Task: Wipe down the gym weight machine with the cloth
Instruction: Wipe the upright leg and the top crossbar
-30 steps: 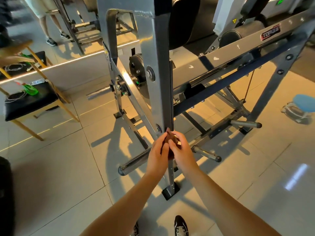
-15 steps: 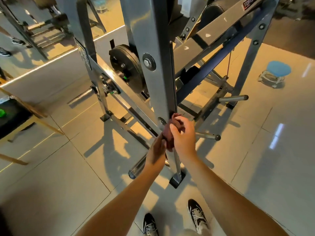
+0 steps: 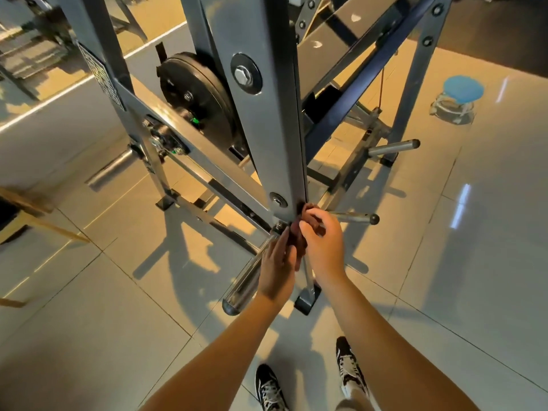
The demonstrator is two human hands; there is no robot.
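At the low end of the near upright (image 3: 267, 129) of the weight machine (image 3: 189, 149), just under the lower bolt (image 3: 278, 199): cloth (image 3: 297, 237), dark reddish-brown, bunched, pressed to the post's front edge between both hands.

Right hand (image 3: 323, 247): fingers curled over the top and right side of the cloth, gripping it. It sits slightly higher on the post and carries most of the wad.

Left hand (image 3: 277, 262): fingers fairly straight, pointing up the post and laid flat against the cloth's left side. The thumb is hidden, so I cannot tell whether it hooks round the fabric.

Key relation: the upright's long axis runs from the top of the view down toward the person, ending at the foot plate (image 3: 308, 298) on the tiled floor (image 3: 444, 262). The cloth lies across that axis, wrapped over the edge. A short bare stretch of post remains between the hands and the foot plate; a long stretch rises above them.

Judgement: the stroke must follow the post's length, up or down, with both hands clamping from opposite sides.

Obstacles close by: the chrome peg (image 3: 249, 277) juts out just beside the left wrist, and the weight plate (image 3: 195, 93) hangs behind the upright, well above. A downward run probably ends soon at the foot.
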